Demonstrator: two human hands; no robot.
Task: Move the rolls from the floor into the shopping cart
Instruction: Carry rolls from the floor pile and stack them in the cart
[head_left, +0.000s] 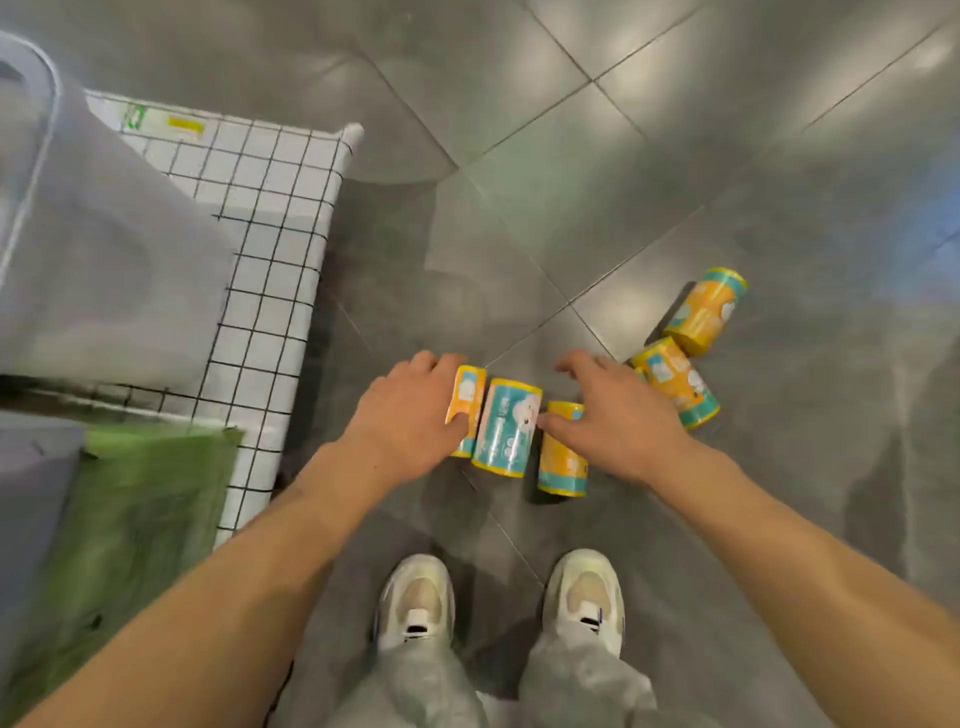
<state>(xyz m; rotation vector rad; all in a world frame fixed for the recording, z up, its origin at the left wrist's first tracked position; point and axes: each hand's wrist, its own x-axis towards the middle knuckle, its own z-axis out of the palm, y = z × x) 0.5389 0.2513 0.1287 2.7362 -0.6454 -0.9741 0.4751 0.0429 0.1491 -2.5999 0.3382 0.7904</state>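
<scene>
**Five rolls on the floor, both hands down on the cluster**

I count five rolls on the grey tiled floor (571, 156) and none that I can make out in the shopping cart (270, 218), whose white-lined wire basket sits off beyond my left hand; grey bags cover much of it, so I can't rule out something hidden there. As I judge it, the job is at its start, with every visible roll left to lift.

Left hand (410, 415) is low over the left end of the cluster, fingers curled over the far-left orange roll (467, 400), thumb at its near side. It looks like a grip forming, and the roll sits on the floor.

Right hand (618, 421) is spread wide, fingers relaxed, thumb tip touching the near orange roll (563, 457) close to the teal roll (506, 426). I see nothing clasped in it; whether the palm presses something beneath, I can't tell.

The teal roll lies between my two hands, touching its neighbours. Just beyond the right hand's knuckles lies another orange roll (678, 382), and past that, further out to the right, the last orange roll (706, 309), well apart from both hands.

My shoes (415, 603) stand just behind the pile.
</scene>
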